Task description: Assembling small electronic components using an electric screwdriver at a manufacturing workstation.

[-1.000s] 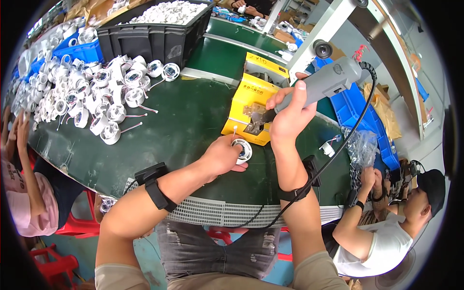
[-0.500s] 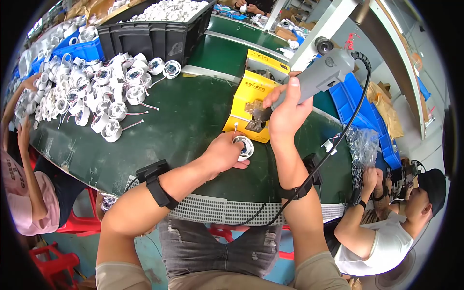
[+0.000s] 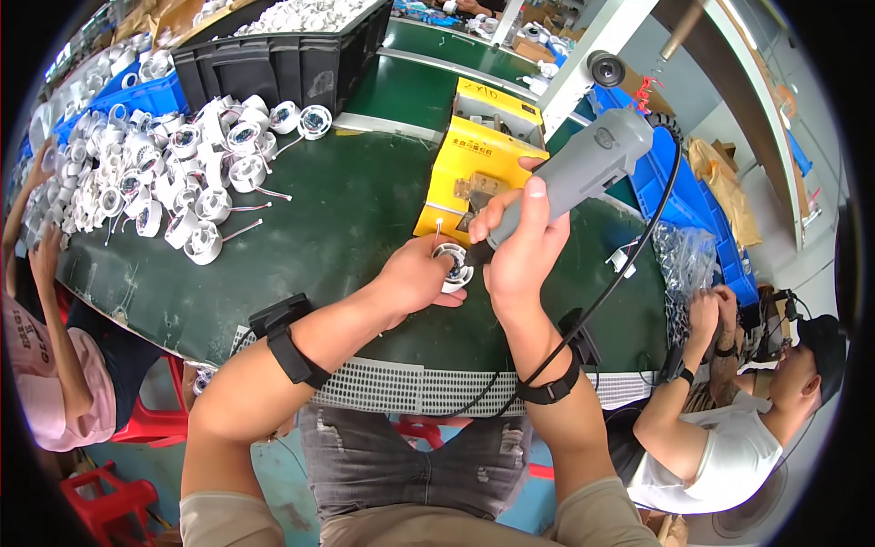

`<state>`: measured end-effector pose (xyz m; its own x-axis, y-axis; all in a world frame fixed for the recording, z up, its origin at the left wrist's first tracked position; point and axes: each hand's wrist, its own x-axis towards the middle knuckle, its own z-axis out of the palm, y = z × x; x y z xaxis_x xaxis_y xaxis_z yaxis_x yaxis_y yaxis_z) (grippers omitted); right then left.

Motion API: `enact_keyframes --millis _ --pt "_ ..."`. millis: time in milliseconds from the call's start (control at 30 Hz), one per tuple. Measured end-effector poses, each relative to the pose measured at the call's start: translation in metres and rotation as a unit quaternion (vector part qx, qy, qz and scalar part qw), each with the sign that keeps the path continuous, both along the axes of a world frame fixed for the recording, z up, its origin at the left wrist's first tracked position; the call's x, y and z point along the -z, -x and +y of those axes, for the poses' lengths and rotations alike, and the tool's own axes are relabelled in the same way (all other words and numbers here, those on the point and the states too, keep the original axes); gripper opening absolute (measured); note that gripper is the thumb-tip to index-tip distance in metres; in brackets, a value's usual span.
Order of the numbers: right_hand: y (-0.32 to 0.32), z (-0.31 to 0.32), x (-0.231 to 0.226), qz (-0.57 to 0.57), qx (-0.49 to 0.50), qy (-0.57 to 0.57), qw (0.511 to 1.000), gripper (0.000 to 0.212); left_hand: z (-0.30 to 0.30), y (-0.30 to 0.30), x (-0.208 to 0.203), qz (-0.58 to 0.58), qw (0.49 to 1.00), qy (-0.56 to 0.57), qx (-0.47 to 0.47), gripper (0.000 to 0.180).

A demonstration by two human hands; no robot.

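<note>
A white round part (image 3: 458, 281) with a dark centre is pinched between the thumb and fingers of the left hand (image 3: 412, 273), held at the near middle of the green bench (image 3: 337, 219). A grey power screwdriver (image 3: 583, 169) is gripped by the right hand (image 3: 524, 251), its fingers wrapped around the body; the tool is tilted, with its dark nose brought to the right side of the part, though whether the two touch cannot be told. From its far end, a black cord (image 3: 658, 214) is hung toward the near side. Just beyond the hands, a yellow box (image 3: 469, 150) is set on the bench. To the left, white round parts with wires are heaped in a pile (image 3: 155, 173), and behind them a black bin (image 3: 273, 73) is filled with small white pieces.
</note>
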<state>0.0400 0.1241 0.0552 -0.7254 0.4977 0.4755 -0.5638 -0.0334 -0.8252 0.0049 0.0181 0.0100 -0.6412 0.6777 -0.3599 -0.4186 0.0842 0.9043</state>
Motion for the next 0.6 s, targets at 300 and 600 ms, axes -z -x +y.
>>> enact_keyframes --millis 300,600 --pt "0.002 0.0 0.007 0.0 0.009 0.018 1.0 0.032 -0.002 -0.001 0.004 -0.001 1.0 -0.01 0.002 0.033" --pt "-0.002 0.003 0.006 -0.01 0.023 -0.002 1.0 0.026 0.008 -0.002 0.006 0.001 0.999 -0.041 -0.004 0.029"
